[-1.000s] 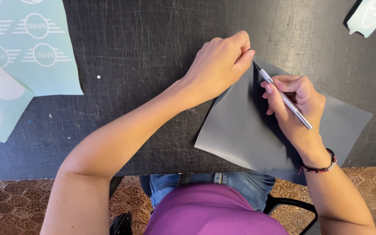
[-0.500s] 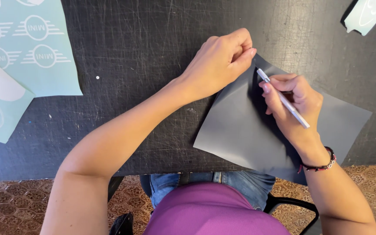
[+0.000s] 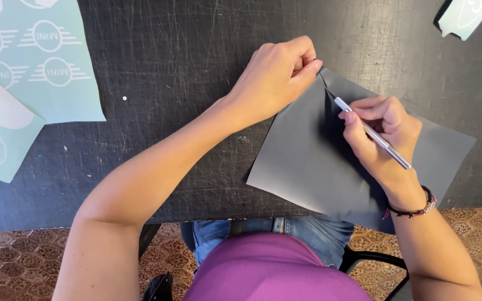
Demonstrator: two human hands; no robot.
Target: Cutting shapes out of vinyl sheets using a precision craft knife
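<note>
Grey sheet (image 3: pixel 319 161) corner pinched by left hand (image 3: pixel 277 75) fingers; right hand (image 3: pixel 380 134) fingers grip a craft knife (image 3: pixel 372 134).

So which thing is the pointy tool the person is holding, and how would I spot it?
Look at the scratched black table, then the dark grey sheet near its front edge. On that sheet the right hand holds a thin silver craft knife like a pencil. It is the only slim, shiny metal stick there; the things around it are flat sheets.
</note>
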